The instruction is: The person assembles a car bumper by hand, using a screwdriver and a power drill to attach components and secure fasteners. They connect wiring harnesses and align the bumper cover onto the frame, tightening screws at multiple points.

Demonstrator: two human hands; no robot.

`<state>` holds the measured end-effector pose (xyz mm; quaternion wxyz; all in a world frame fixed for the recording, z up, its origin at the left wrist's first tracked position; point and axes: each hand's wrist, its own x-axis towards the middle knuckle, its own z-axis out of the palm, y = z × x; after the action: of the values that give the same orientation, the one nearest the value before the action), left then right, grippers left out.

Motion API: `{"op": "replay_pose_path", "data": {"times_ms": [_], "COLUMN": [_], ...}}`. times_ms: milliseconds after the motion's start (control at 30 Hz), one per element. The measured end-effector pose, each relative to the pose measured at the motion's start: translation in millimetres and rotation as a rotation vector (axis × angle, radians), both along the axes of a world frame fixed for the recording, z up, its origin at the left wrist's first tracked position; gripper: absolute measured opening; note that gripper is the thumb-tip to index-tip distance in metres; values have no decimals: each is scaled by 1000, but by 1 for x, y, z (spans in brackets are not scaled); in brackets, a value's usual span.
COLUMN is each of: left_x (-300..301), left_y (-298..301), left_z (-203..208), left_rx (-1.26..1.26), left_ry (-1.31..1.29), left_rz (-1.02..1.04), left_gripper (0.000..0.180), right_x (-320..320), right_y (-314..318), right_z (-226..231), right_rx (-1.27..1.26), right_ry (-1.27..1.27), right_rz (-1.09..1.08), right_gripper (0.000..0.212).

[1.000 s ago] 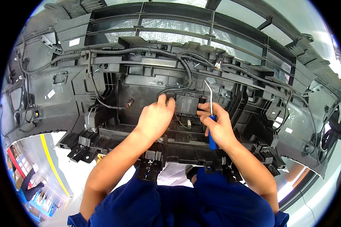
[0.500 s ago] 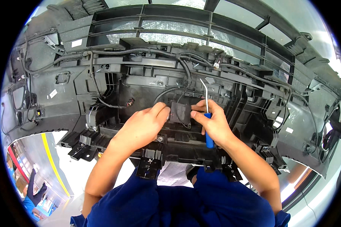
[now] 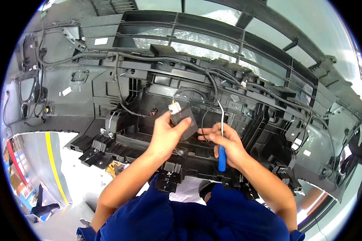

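My left hand (image 3: pixel 165 135) grips a flat black module (image 3: pixel 188 125), its thumb across the face and the box tilted. A white connector (image 3: pixel 175 107) sits at the module's upper left corner, with wires leading up from it. In my right hand (image 3: pixel 231 145) is a blue-handled pry tool (image 3: pixel 222 158), its bent metal shaft pointing upward past the fingers. That hand's extended fingertips are beside the module's lower right side, where a thin black cable (image 3: pixel 204 120) hangs. Whether they touch the cable, I cannot tell.
A large black bumper-like plastic part (image 3: pixel 76 96) with a slatted grille (image 3: pixel 149 30) spreads before me. Its wiring harness (image 3: pixel 149 57) runs across the middle. A loose plug (image 3: pixel 153 111) lies left of the module. Black brackets (image 3: pixel 169 176) jut toward me. Another person's dark sleeve (image 3: pixel 44 207) shows at lower left.
My left hand has lifted and turned the module, bringing the white connector into sight. My right hand has moved slightly down with the pry tool. The whole view has shifted and tilted.
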<state>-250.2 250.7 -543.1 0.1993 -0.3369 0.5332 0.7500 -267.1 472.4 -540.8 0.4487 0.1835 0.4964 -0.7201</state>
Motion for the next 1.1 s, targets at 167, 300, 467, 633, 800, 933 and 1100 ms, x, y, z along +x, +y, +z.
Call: {"op": "replay_pose_path", "data": {"times_ms": [167, 300, 467, 633, 800, 933, 1100], "left_x": [13, 28, 26, 21, 23, 18, 15], "left_y": [-4, -21, -22, -29, -31, -32, -37], "left_z": [30, 59, 82, 93, 87, 88, 85], "left_rx": [187, -20, -620, -1010, -1023, -1082, -1148], "left_ry": [-11, 154, 444, 539, 636, 692, 837], "left_rz": [18, -340, -660, -830, -820, -847, -920], "left_gripper": [35, 34, 53, 62, 61, 62, 66], "right_x": [-2, -23, -34, -34, -37, -43, -73], "right_y": [3, -3, -23, -33, -36, -33, -37], "right_z": [24, 74, 80, 74, 76, 77, 86], "right_rx": [448, 437, 250, 191, 232, 223, 173], "right_ry": [553, 716, 1005, 987, 978, 958, 928], "right_rz": [200, 265, 295, 313, 401, 467, 785], "right_gripper": [14, 11, 20, 31, 32, 29, 24]}}
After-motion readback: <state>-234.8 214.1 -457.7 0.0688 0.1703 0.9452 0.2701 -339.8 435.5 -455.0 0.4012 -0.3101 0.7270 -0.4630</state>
